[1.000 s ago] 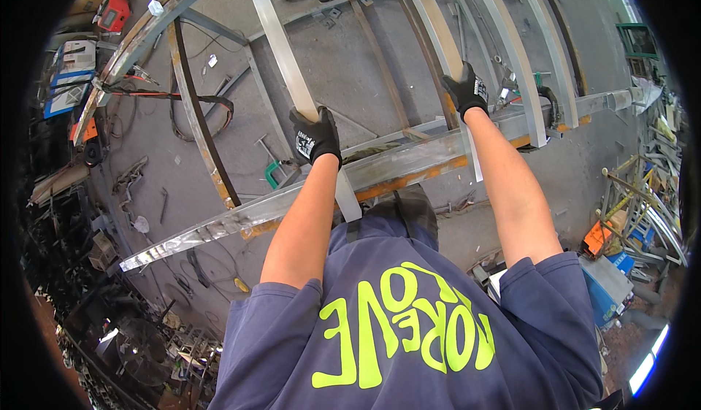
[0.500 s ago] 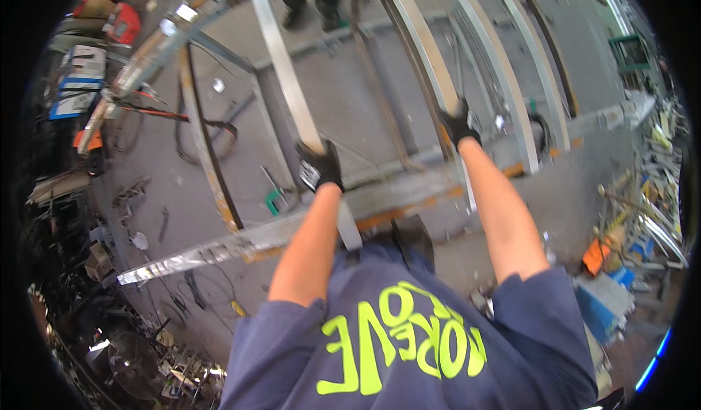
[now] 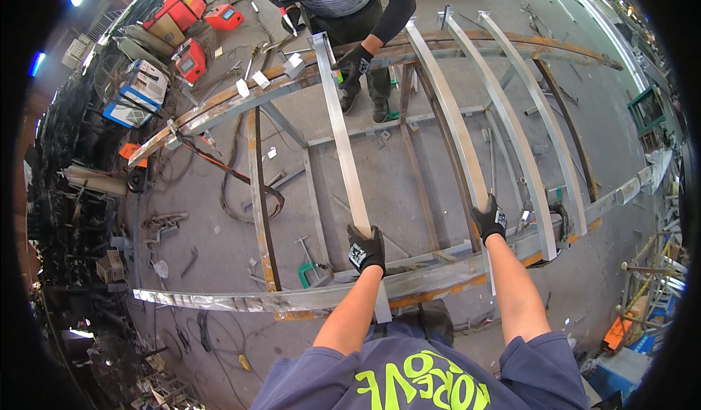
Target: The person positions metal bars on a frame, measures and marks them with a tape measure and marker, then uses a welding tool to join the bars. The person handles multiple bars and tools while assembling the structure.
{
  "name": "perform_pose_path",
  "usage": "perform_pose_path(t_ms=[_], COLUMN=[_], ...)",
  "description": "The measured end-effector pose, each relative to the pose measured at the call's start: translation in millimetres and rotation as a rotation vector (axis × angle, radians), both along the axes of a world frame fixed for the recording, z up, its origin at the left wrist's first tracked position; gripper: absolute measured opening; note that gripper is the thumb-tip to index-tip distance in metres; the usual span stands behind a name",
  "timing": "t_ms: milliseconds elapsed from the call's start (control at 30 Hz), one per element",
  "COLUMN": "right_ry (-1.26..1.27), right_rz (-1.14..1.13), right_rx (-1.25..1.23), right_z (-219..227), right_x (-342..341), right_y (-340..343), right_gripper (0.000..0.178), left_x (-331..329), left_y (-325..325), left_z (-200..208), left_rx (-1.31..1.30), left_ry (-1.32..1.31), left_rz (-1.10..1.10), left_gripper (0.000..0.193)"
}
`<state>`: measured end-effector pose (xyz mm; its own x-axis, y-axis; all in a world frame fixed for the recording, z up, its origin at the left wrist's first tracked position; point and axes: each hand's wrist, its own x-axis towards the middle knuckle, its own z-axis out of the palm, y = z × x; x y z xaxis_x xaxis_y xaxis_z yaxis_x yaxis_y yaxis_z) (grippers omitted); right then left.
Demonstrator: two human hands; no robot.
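Observation:
My left hand [image 3: 366, 249], in a black work glove, is closed round the near part of a long silver square metal tube [image 3: 340, 136]. To its right, my right hand [image 3: 490, 219], gloved alike, grips a second metal tube [image 3: 454, 121]. Both tubes lie across a frame, over its near rail [image 3: 234, 300] and its rusty-edged far rail [image 3: 248, 100]. At the far end of the left tube, a co-worker's gloved hand [image 3: 355, 63] is beside or touching it. The co-worker's other hand holds a thin white-and-red tool [image 3: 290, 23].
Two more tubes [image 3: 504, 110] [image 3: 544, 121] lie across the frame to the right. A green clamp [image 3: 307, 273] is low inside the frame at left. Cables [image 3: 232, 176] hang by the left end. Red machines [image 3: 191, 61] and a blue-white machine [image 3: 136, 92] stand far left.
The view has tilted up, so the co-worker and the far rail now show. Both my hands remain on the same two tubes.

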<state>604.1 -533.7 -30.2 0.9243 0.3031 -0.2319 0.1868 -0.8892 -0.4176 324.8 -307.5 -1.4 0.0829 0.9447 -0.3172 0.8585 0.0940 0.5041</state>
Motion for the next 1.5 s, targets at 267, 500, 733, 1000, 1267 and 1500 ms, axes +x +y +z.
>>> perform_pose_path(t_ms=[267,500,733,1000,1267,1500], right_ry=[0.067,0.044,-0.001,0.052,0.066,0.071], right_rz=[-0.001,0.012,0.009,0.010,0.004,0.020], right_rx=[0.015,0.022,0.036,0.011,0.002,0.024], right_z=[17,10,0,21,17,18], right_x=[-5,-3,-3,-7,-4,-1], right_y=[7,3,-1,9,4,6], right_gripper=[0.086,0.084,0.079,0.081,0.082,0.082], left_x=[-3,-3,-2,-4,-2,-19], left_y=[2,2,1,3,2,8], left_z=[-7,-4,-4,-1,-2,-36], left_rx=[0.029,-0.021,0.029,-0.024,-0.023,0.065], left_ry=[-0.018,-0.010,-0.011,-0.022,-0.037,-0.233], left_rz=[-0.015,-0.024,-0.023,0.000,0.010,-0.033], left_gripper=[0.075,0.076,0.078,0.077,0.077,0.080])
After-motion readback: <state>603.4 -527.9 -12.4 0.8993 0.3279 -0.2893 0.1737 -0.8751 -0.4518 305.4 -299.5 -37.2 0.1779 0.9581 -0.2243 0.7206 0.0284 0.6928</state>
